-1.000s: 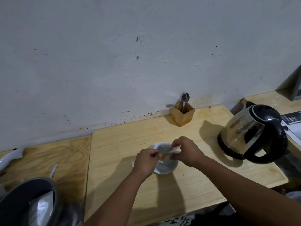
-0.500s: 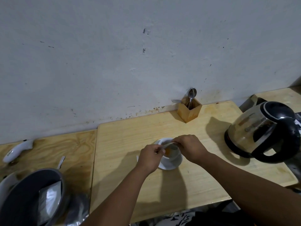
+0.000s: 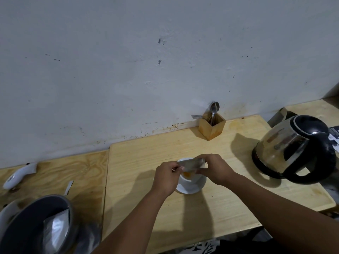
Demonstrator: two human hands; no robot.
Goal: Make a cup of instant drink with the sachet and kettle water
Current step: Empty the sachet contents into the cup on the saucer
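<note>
A white cup (image 3: 190, 181) stands on a white saucer (image 3: 189, 189) in the middle of the wooden table. Orange powder (image 3: 187, 174) lies inside the cup. My left hand (image 3: 166, 177) and my right hand (image 3: 213, 169) both pinch a pale sachet (image 3: 191, 165) held flat just above the cup's rim. My hands hide most of the rim. A glass kettle (image 3: 293, 149) with a black lid, base and handle stands to the right, apart from the cup.
A wooden holder (image 3: 211, 128) with a spoon and a fork stands against the wall. At the left are a dark bin (image 3: 33, 226) with a foil packet in it, a white handle (image 3: 18, 176) and a small metal piece (image 3: 68, 187). The table's front edge runs close below my arms.
The sachet has been lifted and turned flatter above the cup, and both hands rose slightly with it. The camera has shifted a little; the kettle and cup stay put.
</note>
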